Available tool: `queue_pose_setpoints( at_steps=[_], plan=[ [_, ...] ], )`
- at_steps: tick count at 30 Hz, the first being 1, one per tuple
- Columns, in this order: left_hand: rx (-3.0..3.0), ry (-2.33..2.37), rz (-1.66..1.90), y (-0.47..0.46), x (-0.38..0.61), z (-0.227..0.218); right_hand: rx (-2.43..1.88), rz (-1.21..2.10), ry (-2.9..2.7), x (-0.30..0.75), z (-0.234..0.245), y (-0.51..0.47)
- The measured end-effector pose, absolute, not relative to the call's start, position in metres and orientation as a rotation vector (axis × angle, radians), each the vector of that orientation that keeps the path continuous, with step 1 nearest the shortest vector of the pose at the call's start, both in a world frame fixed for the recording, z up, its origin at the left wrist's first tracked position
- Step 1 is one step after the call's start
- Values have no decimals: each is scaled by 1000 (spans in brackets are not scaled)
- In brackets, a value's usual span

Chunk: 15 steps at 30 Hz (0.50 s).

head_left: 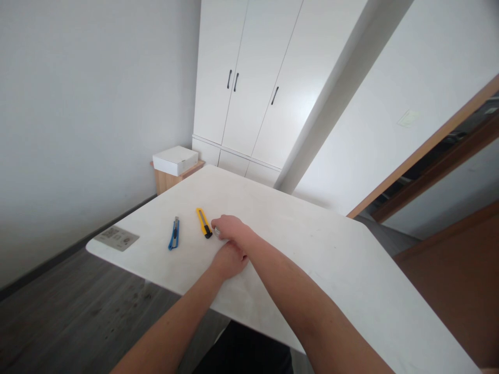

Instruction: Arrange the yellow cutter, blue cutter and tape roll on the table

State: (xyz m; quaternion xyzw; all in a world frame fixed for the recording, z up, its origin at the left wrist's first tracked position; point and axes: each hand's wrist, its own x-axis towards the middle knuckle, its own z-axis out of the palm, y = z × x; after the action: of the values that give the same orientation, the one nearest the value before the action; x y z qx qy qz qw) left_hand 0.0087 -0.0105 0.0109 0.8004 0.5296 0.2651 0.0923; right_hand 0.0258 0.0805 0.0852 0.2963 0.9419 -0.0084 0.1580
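My right hand (229, 228) rests on the white table (335, 259) with its fingers curled around a small pale object (216, 231) that I cannot make out. It sits right beside the black end of a yellow utility knife (203, 222). A blue utility knife (173, 234) lies a little further left, apart from both hands. My left hand (229, 261) lies on the table just below the right wrist. Its back shows but its fingers are tucked out of sight.
A grey printed card (117, 238) lies at the table's left corner. Behind the table a white box (175, 159) sits on a wooden stand (167, 179). A white wardrobe (253, 88) fills the back wall. A wooden door frame (429, 156) is at the right.
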Motion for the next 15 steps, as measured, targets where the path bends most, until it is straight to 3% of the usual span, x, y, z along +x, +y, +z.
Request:
queue_pose_setpoints(
  at_steps=[7,15],
  plan=[
    [2404,1488,786,-9,7,14,1010,-19,2694,51,97,87],
    [2421,1396,842,-6,4,14,1389,36,2428,206,120,73]
  ],
)
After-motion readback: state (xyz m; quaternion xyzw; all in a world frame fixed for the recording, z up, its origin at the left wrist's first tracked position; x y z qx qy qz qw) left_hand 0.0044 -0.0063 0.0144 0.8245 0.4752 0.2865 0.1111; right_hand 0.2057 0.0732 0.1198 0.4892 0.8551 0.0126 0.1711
